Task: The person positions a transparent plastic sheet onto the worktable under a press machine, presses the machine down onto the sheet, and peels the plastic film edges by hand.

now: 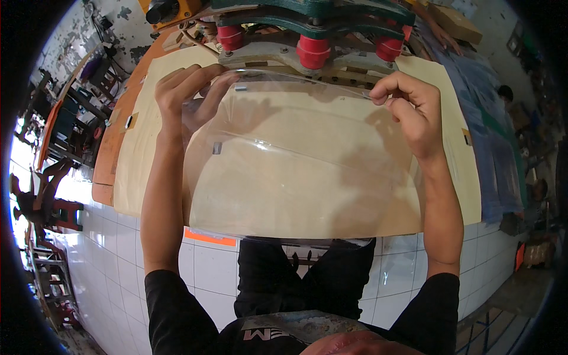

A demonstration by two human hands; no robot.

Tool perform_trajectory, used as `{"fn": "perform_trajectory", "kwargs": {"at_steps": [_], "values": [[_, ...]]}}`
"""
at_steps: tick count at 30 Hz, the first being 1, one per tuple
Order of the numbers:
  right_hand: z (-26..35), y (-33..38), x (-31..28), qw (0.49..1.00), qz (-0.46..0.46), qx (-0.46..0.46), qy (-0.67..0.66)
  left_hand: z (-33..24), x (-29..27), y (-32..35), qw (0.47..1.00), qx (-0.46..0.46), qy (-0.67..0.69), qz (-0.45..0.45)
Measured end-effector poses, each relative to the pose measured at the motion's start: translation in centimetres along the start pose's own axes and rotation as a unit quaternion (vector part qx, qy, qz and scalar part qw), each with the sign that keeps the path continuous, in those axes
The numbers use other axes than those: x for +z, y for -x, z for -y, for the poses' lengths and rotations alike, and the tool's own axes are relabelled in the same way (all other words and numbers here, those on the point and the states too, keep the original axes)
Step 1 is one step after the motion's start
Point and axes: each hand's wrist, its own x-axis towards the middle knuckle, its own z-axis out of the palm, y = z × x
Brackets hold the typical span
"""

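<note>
Both hands hold a curved clear plastic sheet (296,160) over a pale wooden table (449,177).

The left hand (186,94) grips its upper left edge, the right hand (408,109) pinches the upper right edge; the glossy, bowed sheet sits below a green press with red cylinders (312,50).

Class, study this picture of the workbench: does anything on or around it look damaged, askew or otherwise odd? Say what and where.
Nothing looks spilled or broken. The clear plastic sheet bows upward instead of lying flat on the pale board, because the left hand and the right hand pinch its far corners. An orange patch shows under the board's near edge.
</note>
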Motion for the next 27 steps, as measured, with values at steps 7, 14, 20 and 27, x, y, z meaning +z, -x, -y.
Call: {"fn": "perform_trajectory", "kwargs": {"at_steps": [7, 14, 20, 27], "values": [[-0.3, 0.1, 0.2, 1.0, 0.002, -0.007, 0.019, 0.1, -0.1, 0.1, 1.0, 0.014, 0.0, 0.005], [-0.9, 0.1, 0.3, 0.999, 0.018, -0.017, 0.047, -0.2, 0.2, 0.0, 1.0, 0.015, 0.02, 0.008], [0.0, 0.1, 0.7, 0.995, 0.044, -0.004, 0.087, -0.1, -0.1, 0.0, 0.999, 0.033, 0.009, 0.015], [0.3, 0.2, 0.9, 0.995, 0.053, 0.008, 0.09, 0.1, 0.1, 0.1, 0.999, 0.039, 0.009, 0.01]]}}
